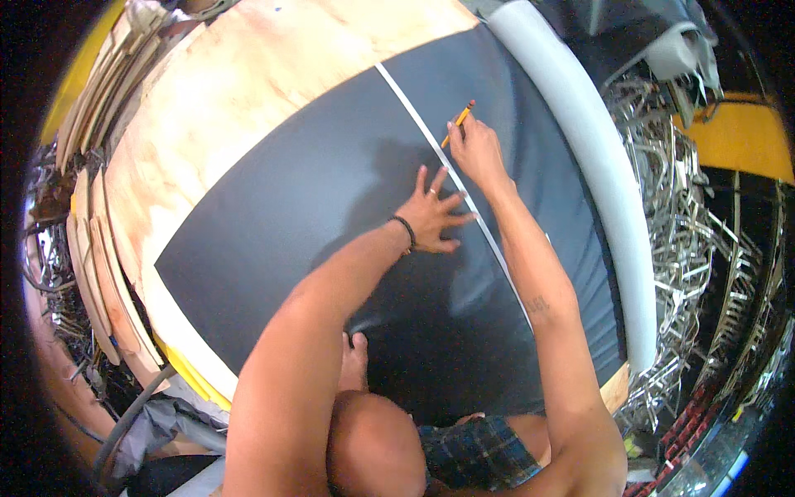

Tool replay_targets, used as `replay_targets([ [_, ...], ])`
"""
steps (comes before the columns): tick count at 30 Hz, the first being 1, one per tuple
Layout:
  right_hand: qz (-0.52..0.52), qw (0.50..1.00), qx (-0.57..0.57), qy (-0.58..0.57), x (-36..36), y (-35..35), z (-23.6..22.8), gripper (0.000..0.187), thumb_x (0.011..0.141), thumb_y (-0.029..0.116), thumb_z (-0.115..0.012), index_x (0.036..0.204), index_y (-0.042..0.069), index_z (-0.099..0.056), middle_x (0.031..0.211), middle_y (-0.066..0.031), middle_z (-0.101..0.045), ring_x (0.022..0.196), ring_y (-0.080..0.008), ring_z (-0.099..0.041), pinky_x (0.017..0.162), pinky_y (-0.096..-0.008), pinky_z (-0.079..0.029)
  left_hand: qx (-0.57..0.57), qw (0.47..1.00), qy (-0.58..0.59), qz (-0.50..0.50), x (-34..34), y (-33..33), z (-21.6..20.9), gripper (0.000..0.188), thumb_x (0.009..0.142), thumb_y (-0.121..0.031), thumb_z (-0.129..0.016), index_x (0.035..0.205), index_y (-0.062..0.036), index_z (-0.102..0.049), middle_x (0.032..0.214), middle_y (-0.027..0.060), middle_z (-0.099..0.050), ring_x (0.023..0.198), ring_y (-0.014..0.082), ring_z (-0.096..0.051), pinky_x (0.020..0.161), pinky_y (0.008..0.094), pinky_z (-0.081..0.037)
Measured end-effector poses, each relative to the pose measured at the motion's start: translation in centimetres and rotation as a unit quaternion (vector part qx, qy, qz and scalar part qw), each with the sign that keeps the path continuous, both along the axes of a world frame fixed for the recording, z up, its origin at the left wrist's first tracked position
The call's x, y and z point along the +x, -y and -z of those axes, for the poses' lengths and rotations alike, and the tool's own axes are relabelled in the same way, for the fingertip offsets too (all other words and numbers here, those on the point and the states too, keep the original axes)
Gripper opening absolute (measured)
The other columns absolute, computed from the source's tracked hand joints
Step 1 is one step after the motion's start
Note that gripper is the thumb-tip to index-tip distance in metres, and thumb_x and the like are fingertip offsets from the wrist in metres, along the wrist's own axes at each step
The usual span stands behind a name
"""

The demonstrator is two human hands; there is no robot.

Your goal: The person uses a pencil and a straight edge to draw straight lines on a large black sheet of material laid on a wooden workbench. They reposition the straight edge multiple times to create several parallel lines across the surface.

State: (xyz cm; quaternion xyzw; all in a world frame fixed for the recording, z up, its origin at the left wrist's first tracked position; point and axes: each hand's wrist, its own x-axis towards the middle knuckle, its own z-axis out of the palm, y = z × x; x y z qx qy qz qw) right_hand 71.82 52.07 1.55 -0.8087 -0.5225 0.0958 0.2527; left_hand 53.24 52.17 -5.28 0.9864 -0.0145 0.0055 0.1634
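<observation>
A sheet of black, leather-like material [273, 215] lies spread over a pale wooden board [215, 91]. Across it runs a long, narrow white straightedge [411, 111], slanting from the far edge down toward my right forearm, which hides its near end. My left hand [432, 214] is spread wide, its fingertips at the straightedge and its palm over the black sheet. Just right of the strip, my right hand [476, 153] pinches a yellow pencil [460, 123], its lower end close to the strip's edge and its dark end pointing up and away.
A grey-white roll of material [580, 108] lies along the sheet's right side, where the black material is wrinkled. Beyond it is a heap of metal pieces [662, 224]. Curved wooden pieces [103, 257] are stacked at the left. My bare foot [354, 362] rests on the black sheet.
</observation>
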Motion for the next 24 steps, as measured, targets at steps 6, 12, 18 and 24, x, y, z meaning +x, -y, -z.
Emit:
replay_targets([
  [6, -0.025, 0.999, 0.036, -0.002, 1.0, -13.5, 0.5, 0.027, 0.099, 0.023, -0.063, 0.098, -0.004, -0.065, 0.082, -0.0297, -0.071, 0.08, -0.0475, -0.071, 0.076, -0.057, -0.056, -0.032, 0.999, 0.002, -0.001, 0.1, 0.0, 0.0, 0.073, 0.087, -0.072, -0.059, 0.153, -0.0429, -0.05, 0.163, 0.0056, -0.04, 0.155, 0.0587, -0.011, 0.113, 0.0881, -0.007],
  [12, -0.026, 0.999, 0.03, 0.021, 1.2, -23.0, 0.5, 0.031, 0.099, 0.025, -0.063, 0.097, -0.006, -0.066, 0.081, -0.03, -0.071, 0.08, -0.0477, -0.072, 0.078, -0.0562, -0.057, -0.093, 0.996, 0.008, 0.01, -0.1, -0.5, -0.4, 0.072, 0.088, -0.067, -0.062, 0.153, -0.0359, -0.053, 0.163, 0.0068, -0.042, 0.156, 0.0574, -0.008, 0.115, 0.0867, -0.003],
  [18, 0.005, 0.995, 0.099, -0.016, 1.3, -22.1, 1.7, 0.031, 0.102, 0.028, -0.062, 0.101, -0.002, -0.068, 0.086, -0.0218, -0.076, 0.083, -0.0411, -0.074, 0.076, -0.0487, -0.057, -0.086, 0.996, -0.01, 0.008, 0.0, -0.4, -0.4, 0.073, 0.087, -0.067, -0.062, 0.153, -0.0357, -0.054, 0.164, 0.0059, -0.04, 0.157, 0.0555, -0.008, 0.116, 0.0852, -0.001],
  [24, 0.126, 0.953, 0.167, -0.221, 0.2, -16.7, 3.1, 0.03, 0.107, 0.026, -0.059, 0.11, -0.002, -0.067, 0.094, -0.0134, -0.08, 0.09, -0.0238, -0.076, 0.085, -0.0364, -0.055, -0.089, 0.995, -0.043, 0.018, 0.0, -0.4, -0.5, 0.075, 0.089, -0.069, -0.059, 0.155, -0.0354, -0.051, 0.168, 0.0065, -0.035, 0.157, 0.0542, -0.009, 0.117, 0.0849, -0.002],
])
